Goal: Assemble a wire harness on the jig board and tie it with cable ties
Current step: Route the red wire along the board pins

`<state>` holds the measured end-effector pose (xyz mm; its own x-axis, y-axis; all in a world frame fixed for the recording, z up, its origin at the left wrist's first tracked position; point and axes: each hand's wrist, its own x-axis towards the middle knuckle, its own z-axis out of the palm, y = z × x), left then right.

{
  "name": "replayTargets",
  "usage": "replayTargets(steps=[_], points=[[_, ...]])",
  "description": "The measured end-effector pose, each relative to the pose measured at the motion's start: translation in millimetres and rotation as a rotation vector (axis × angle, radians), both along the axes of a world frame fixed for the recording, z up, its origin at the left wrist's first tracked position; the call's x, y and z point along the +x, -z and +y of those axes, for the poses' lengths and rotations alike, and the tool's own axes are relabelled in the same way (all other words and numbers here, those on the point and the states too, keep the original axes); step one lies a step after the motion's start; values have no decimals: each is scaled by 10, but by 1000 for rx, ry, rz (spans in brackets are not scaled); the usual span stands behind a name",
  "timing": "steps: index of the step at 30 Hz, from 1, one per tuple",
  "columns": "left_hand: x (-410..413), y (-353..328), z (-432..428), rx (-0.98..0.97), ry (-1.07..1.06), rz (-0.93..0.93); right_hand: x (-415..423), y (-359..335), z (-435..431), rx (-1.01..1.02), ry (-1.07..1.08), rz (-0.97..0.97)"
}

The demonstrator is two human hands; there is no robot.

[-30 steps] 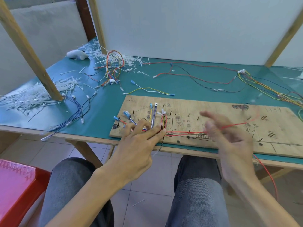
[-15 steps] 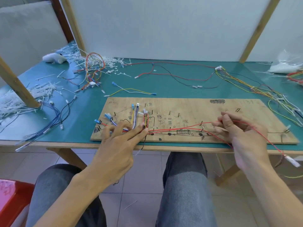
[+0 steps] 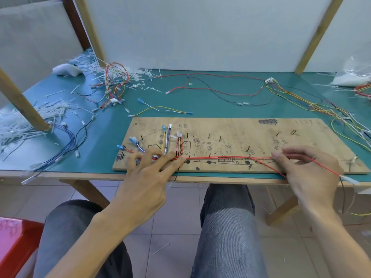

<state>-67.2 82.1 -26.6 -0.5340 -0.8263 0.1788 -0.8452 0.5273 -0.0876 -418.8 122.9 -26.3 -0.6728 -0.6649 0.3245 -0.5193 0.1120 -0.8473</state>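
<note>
From the head view, the left hand (image 3: pixel 148 177) lies flat with fingers spread, pressing the branch ends of the wire bundle (image 3: pixel 179 147) onto the plywood jig board (image 3: pixel 236 129). The right hand (image 3: pixel 309 169) pinches thin red wires (image 3: pixel 226 157) between thumb and fingertips — apparently one or two, since the blur hides the count. To lay them well, the person should keep them taut and low along the row of dark pegs. Stiff white cable ties (image 3: pixel 24 125) lie heaped far left on the smooth teal mat.
</note>
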Motion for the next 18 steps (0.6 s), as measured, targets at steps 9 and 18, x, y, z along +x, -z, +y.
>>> replayTargets(steps=[9,18], points=[[-59,1,-21,6,5,90,-41,-26,657,147,97,-283],[-33,50,-31,-42,29,89,592,-309,901,243,-572,-861]])
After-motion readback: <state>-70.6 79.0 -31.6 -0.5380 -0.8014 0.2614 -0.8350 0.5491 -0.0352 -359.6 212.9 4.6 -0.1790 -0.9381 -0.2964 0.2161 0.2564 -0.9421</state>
